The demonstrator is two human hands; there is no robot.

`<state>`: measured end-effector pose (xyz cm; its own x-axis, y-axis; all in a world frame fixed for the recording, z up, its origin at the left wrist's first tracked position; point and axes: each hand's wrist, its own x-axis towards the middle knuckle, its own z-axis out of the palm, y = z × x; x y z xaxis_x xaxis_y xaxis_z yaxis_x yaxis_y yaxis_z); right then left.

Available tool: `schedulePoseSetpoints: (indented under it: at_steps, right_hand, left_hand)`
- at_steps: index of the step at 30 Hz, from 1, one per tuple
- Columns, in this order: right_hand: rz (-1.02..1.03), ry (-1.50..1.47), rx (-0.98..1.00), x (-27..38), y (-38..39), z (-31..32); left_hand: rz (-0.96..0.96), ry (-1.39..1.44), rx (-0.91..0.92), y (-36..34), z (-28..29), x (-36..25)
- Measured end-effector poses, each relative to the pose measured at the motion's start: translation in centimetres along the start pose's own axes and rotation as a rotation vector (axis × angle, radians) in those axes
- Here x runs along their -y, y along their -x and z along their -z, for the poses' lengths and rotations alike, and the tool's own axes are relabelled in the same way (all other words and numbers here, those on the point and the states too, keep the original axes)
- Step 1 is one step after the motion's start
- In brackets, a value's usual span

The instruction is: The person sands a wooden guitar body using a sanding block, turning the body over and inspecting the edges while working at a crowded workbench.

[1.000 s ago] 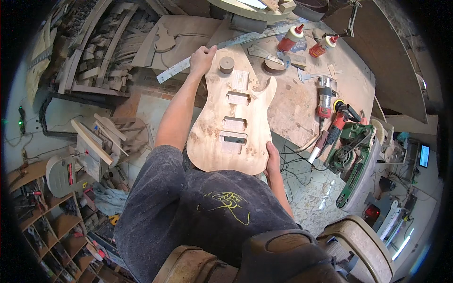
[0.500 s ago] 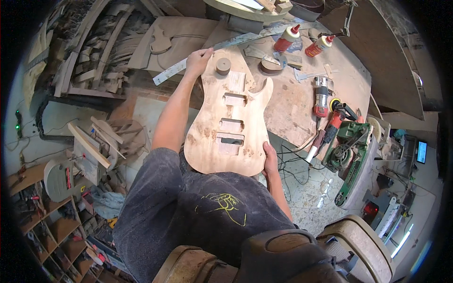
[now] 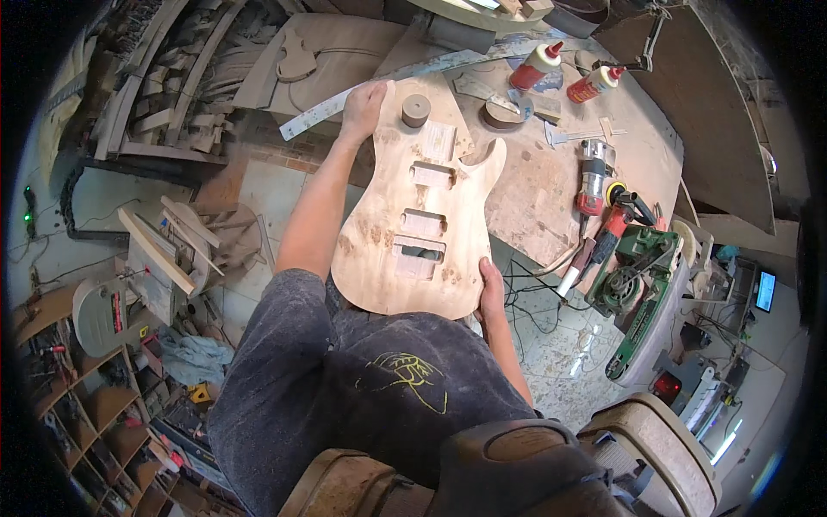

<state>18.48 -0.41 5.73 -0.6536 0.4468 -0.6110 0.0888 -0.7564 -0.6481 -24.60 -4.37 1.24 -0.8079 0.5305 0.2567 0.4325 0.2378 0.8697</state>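
- While both bare hands hold it, the pale wooden electric-guitar body (image 3: 370, 233), with rectangular recesses cut along its middle, lies face up in front of the dusty dark-grey shirt (image 3: 297, 345).
- Left hand (image 3: 364, 105): curled over the far left edge of the body, its fingertips partly hidden.
- Right hand (image 3: 492, 289): clasping the near right edge, thumb uppermost; the fingers beneath are mostly out of sight.
- Short brown cylinder (image 3: 415, 110) with a small central hole: standing on the body, near the left hand.
- Brown wooden workbench (image 3: 530, 202), beyond and to the right: bears two red-and-cream bottles (image 3: 536, 65) with red nozzles, a slim silver caliper (image 3: 579, 134) and a silver-and-red power tool (image 3: 591, 177).
- Green metal belt-driven machine (image 3: 642, 284): right of the bench's near corner.
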Motion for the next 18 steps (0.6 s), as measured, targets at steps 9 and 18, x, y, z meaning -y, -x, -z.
schedulePoseSetpoints:
  at_steps: [9,18]
  right_hand:
    - [-0.018,0.007,-0.020,0.3,0.0,0.2]
    - [0.022,0.069,-0.062,0.4,0.1,0.3]
  left_hand:
    - [0.189,-0.094,-0.032,-0.4,-0.3,-1.8]
    - [0.173,-0.084,-0.055,0.0,-0.6,-1.3]
